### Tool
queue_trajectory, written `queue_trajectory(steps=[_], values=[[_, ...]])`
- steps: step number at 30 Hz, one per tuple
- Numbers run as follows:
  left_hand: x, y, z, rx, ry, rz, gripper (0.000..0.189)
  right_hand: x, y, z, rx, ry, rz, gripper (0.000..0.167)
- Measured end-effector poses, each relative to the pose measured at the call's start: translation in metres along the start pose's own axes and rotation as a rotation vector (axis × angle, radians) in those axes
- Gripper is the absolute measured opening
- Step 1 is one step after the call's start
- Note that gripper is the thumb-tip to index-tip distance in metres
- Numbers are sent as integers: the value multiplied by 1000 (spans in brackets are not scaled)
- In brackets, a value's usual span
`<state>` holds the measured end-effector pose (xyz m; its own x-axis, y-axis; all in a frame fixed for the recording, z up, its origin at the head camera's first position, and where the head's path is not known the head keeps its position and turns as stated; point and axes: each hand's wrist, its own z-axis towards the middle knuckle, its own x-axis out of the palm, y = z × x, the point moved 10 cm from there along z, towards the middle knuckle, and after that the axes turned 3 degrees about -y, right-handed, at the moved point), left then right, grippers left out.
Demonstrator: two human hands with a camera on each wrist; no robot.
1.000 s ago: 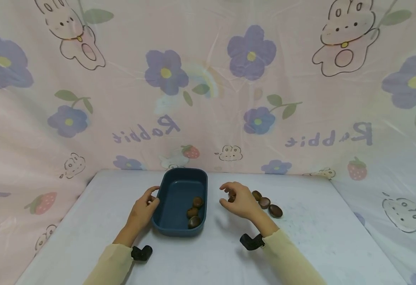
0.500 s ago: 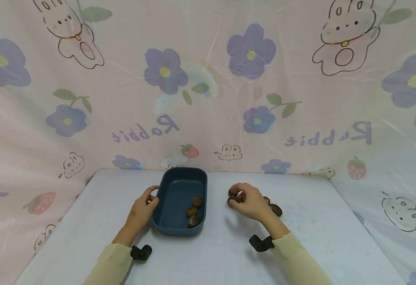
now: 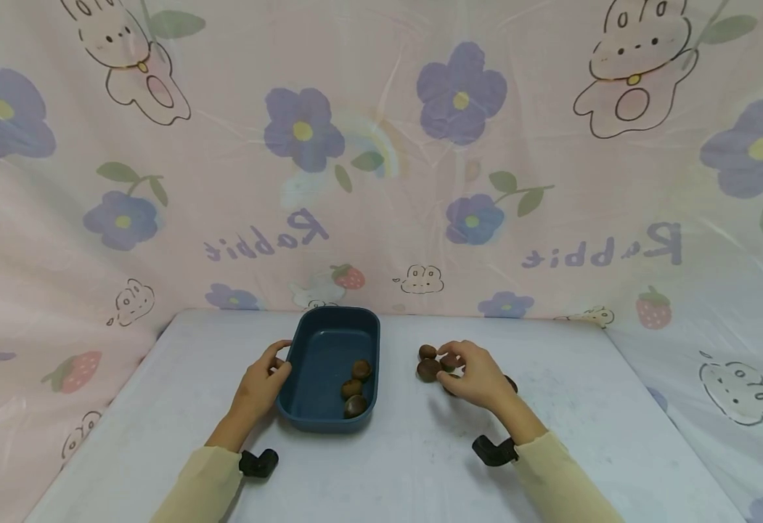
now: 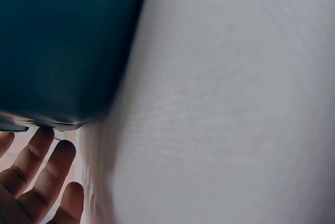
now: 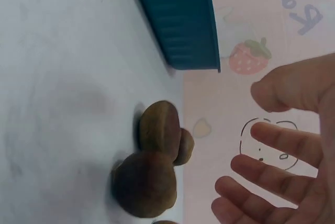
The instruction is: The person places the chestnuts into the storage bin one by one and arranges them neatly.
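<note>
A dark blue rectangular box (image 3: 316, 363) stands on the table, with 3 chestnuts (image 3: 356, 406) along its right side. My left hand (image 3: 260, 388) rests against the box's left wall; the left wrist view shows its fairly straight fingers (image 4: 55, 174) at the wall's end. Right of the box lies a group of several chestnuts (image 3: 429, 370), and my right hand (image 3: 482, 378) is over it, hiding some. In the right wrist view the thumb (image 5: 288, 88) and fingers are spread apart with nothing between them, beside the nearest chestnut (image 5: 146, 185).
The white tabletop (image 3: 394, 472) ends at the back against a hanging cloth (image 3: 381, 181) printed with flowers and rabbits. Black camera mounts sit on the left wrist (image 3: 260, 464) and the right wrist (image 3: 494, 451).
My right hand has moved to the right over the chestnuts, uncovering those at the group's left end and covering some on the right. My left hand and the box have stayed put.
</note>
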<state>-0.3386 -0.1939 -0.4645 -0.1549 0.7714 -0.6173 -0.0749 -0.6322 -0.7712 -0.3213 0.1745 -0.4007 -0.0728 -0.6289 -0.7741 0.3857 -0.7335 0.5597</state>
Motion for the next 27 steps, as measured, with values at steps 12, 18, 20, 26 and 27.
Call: queue_trajectory(steps=[12,18,20,26,27], values=[[0,0,1,2,3,-7,44,6,-16,-11,19,25,-33,30],[0,1,0,-5,7,-8,44,8,-24,-14,68,39,-91,33],[0,1,0,-6,8,-10,44,9,-26,-15,75,42,-95,34],[0,0,-1,-8,9,-10,44,12,-34,-16,96,66,-121,37],[0,0,-1,-10,8,-9,43,14,-35,-17,99,72,-122,38]])
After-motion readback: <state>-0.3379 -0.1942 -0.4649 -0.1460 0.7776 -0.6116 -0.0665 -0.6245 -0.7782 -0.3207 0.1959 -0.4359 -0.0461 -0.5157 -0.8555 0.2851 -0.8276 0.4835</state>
